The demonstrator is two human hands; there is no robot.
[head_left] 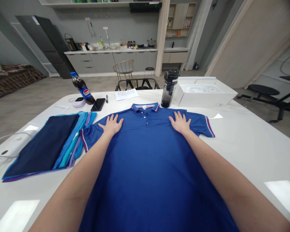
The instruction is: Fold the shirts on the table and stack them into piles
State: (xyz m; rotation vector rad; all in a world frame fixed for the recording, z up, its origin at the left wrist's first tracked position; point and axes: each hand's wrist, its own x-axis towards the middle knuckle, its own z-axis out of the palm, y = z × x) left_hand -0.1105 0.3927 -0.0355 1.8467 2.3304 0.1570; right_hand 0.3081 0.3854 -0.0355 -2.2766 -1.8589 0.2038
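A blue polo shirt [147, 154] lies spread out, front side up, on the white table [246, 141]. Its collar points away from me, and striped trim edges the collar and both sleeves. My left hand [111, 125] rests flat with fingers spread near the shoulder on the left. On the other shoulder my right hand [180, 122] presses down the same way, fingers apart. Neither hand grips the fabric. The lower part of the shirt runs toward me and out of view at the bottom.
Left of the shirt lies a stack of folded clothes [48, 141], beside a white power strip [13, 143]. Farther back are a cola bottle [83, 88], a phone [98, 104], a pen [106, 98], a paper sheet [127, 94], a dark tumbler [169, 88] and a white box [203, 96].
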